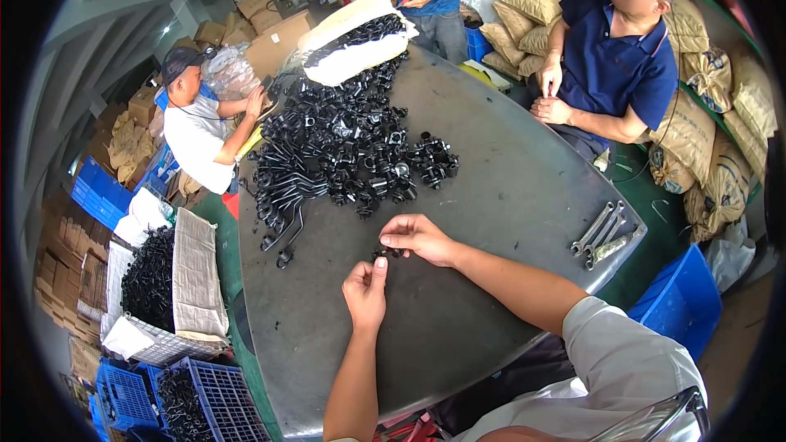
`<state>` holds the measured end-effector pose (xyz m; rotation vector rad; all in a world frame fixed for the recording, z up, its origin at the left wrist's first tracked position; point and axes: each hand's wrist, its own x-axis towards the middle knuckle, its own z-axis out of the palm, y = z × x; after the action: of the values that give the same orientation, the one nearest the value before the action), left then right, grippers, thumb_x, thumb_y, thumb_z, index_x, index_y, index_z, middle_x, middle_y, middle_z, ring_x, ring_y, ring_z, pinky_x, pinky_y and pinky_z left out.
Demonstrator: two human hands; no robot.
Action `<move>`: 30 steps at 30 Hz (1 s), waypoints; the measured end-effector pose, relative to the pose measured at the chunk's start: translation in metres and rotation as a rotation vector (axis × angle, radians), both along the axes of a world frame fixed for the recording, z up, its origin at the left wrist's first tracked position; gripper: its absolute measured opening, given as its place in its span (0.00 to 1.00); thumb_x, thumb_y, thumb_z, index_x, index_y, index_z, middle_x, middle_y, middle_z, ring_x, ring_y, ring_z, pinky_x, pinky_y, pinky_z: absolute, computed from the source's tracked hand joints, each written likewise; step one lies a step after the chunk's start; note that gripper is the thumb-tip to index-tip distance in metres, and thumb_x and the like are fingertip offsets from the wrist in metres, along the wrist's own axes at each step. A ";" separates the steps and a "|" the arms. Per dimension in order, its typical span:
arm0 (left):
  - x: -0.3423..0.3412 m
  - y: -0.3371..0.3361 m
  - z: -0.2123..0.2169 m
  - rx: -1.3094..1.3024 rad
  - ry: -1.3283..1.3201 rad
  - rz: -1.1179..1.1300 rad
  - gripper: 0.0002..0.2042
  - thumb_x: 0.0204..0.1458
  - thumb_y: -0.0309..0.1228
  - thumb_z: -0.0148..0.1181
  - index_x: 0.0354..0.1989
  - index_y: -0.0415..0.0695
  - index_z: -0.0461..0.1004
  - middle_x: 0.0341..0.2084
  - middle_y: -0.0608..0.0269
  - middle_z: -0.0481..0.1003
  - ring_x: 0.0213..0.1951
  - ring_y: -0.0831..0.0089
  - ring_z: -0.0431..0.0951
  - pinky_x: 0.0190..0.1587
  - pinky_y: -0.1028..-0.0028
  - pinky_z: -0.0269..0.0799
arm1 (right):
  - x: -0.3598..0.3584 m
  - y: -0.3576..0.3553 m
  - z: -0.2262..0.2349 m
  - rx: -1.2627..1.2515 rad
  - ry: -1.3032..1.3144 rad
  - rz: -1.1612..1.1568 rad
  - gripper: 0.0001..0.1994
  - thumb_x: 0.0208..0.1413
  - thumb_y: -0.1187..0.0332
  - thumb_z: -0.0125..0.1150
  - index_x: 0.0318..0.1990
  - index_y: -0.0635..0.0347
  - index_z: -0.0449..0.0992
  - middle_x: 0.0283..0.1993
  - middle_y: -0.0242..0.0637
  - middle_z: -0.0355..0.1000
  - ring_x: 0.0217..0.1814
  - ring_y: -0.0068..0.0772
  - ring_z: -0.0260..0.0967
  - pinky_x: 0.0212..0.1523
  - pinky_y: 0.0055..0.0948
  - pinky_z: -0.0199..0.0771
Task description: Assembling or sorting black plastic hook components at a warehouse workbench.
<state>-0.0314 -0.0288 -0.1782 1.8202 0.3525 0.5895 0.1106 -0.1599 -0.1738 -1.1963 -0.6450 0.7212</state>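
Note:
Between my two hands, over the near middle of the dark metal table (475, 196), is a small black metal part (390, 253). It looks like one of the black clamps piled further off, but my fingers cover most of it. My left hand (366, 290) grips its near side with the thumb up. From the right, my right hand (419, 239) pinches the other side between thumb and fingers. Just beyond my hands lies a big heap of black metal clamps (360, 147). Bent black rods (282, 180) fan out at its left side.
Several wrenches (602, 229) lie at the table's right corner. An open sack (348, 61) of black parts rests at the far end. Co-workers stand left and far; another sits right. Blue crates (217, 401), a blue bin (679, 303) and stacked sacks (688, 139) surround the table.

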 end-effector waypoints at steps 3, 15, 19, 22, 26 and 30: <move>0.007 -0.026 0.020 -0.085 -0.196 0.060 0.12 0.57 0.34 0.69 0.31 0.39 0.74 0.18 0.73 0.69 0.23 0.84 0.67 0.27 0.82 0.62 | 0.003 0.001 -0.003 0.033 0.038 -0.011 0.11 0.61 0.61 0.67 0.42 0.59 0.79 0.36 0.26 0.76 0.34 0.15 0.69 0.30 0.20 0.66; 0.009 -0.021 0.015 -0.199 -0.231 0.073 0.11 0.59 0.31 0.66 0.29 0.38 0.75 0.17 0.69 0.71 0.19 0.80 0.69 0.24 0.78 0.64 | 0.004 0.003 -0.005 0.044 0.050 -0.011 0.11 0.61 0.62 0.68 0.43 0.59 0.79 0.37 0.26 0.77 0.35 0.15 0.69 0.31 0.20 0.67; 0.008 -0.014 0.005 -0.101 -0.295 0.041 0.10 0.53 0.27 0.71 0.37 0.38 0.75 0.22 0.70 0.74 0.22 0.81 0.70 0.26 0.79 0.65 | 0.003 0.003 -0.004 0.046 0.038 0.007 0.11 0.61 0.62 0.68 0.43 0.59 0.79 0.36 0.27 0.76 0.34 0.14 0.69 0.31 0.19 0.66; -0.002 0.001 0.003 -0.118 0.043 0.005 0.15 0.61 0.38 0.64 0.28 0.38 0.77 0.15 0.71 0.70 0.17 0.83 0.66 0.21 0.79 0.61 | 0.004 0.000 -0.002 0.001 0.046 -0.034 0.11 0.60 0.62 0.68 0.43 0.60 0.79 0.36 0.27 0.76 0.34 0.14 0.69 0.31 0.19 0.66; 0.003 -0.011 0.006 -0.233 -0.005 0.035 0.20 0.62 0.40 0.63 0.23 0.37 0.75 0.11 0.71 0.66 0.15 0.82 0.63 0.20 0.80 0.59 | 0.002 0.002 -0.002 0.023 0.053 -0.022 0.11 0.61 0.62 0.68 0.43 0.60 0.79 0.36 0.26 0.76 0.34 0.15 0.68 0.31 0.20 0.66; 0.010 -0.026 0.018 -0.257 -0.420 0.165 0.17 0.58 0.34 0.67 0.21 0.36 0.75 0.10 0.71 0.65 0.16 0.80 0.66 0.21 0.78 0.61 | 0.004 0.002 -0.005 0.039 0.051 -0.021 0.11 0.60 0.62 0.68 0.43 0.60 0.79 0.36 0.27 0.76 0.33 0.15 0.68 0.31 0.20 0.66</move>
<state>-0.0211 -0.0553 -0.1606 1.3874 0.2786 0.9745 0.1146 -0.1575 -0.1788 -1.1436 -0.6012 0.7163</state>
